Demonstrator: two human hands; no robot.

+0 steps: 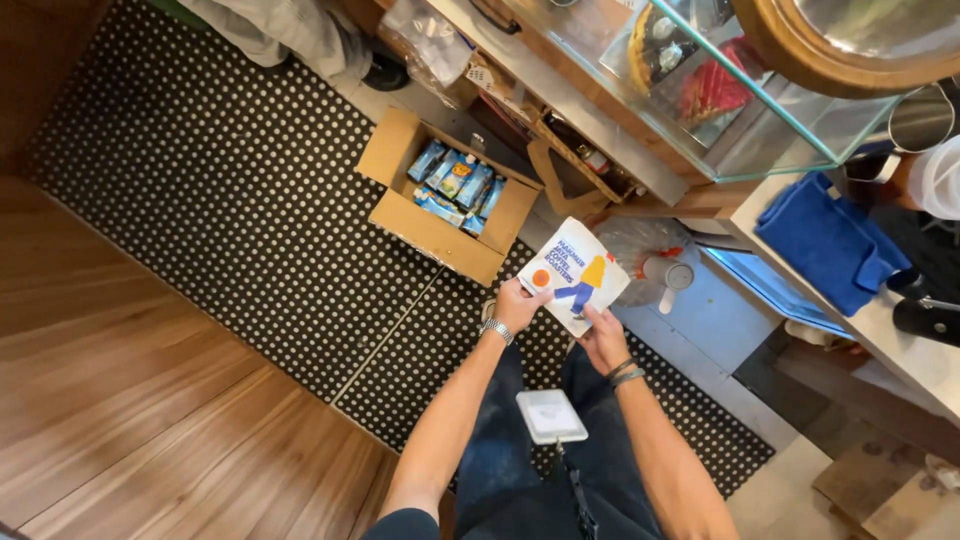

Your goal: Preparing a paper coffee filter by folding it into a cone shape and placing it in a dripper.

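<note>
An open cardboard box (pixel 440 196) sits on the black perforated rubber floor mat (pixel 230 190), close to the mat's far edge by the base of the counter. Its flaps are folded outward, and inside it stand several blue cartons (pixel 455 186) packed side by side, their tops showing blue with touches of orange and yellow. Above the box, a glass display case (pixel 760 110) on the wooden counter holds a red item and a round, pale-edged one; what they are cannot be told. On the steel worktop (pixel 900 345) at the right, a blue cloth (pixel 830 240) lies crumpled near the worktop's front edge.

Both hands grip a white pouch (pixel 578 275), held up over the mat, just to the near right of the cardboard box and not touching it. The left hand (pixel 518 303) is closed on the pouch's lower left edge, thumb across the front; a metal watch is on that wrist. The right hand (pixel 603 338) pinches the bottom corner from below, with bands on its wrist. The pouch is flat and roughly square, tilted so one corner points down. Its front is white with blue lettering, an orange round spot near the left edge, and a drawn figure in yellow and blue.
</note>
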